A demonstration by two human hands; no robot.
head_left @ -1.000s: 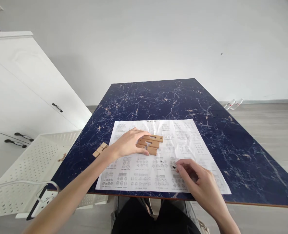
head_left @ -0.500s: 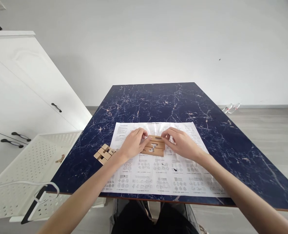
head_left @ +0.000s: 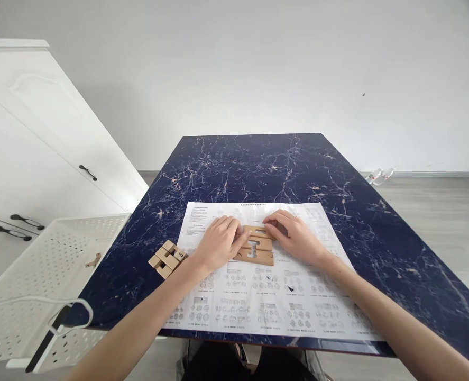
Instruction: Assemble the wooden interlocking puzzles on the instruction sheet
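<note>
Several flat wooden puzzle pieces (head_left: 260, 257) with cut-out slots lie side by side on a printed instruction sheet (head_left: 242, 293). The slots of the lower two meet in an I-shaped gap, through which the white paper shows. My left hand (head_left: 222, 241) is curled at the left end of the row, its thumb and fingertips closed on the far piece and covering the left ends. At the right end, my right hand (head_left: 292, 233) has its thumb and fingers pinched on that same far slotted piece. An interlocked wooden block puzzle (head_left: 167, 258) sits beside my left forearm, marked with a 3.
The sheet lies on a dark blue marbled table (head_left: 242, 164). Left of the table stand a white perforated basket (head_left: 60, 254) holding a small wooden piece (head_left: 93, 260), a white cable (head_left: 39, 300) and a white cabinet (head_left: 52, 132). A pale wall is beyond.
The nearest wooden piece has shifted slightly right against its neighbour, so their slots now line up. Both hands stay at the row's ends. The view has moved a little.
</note>
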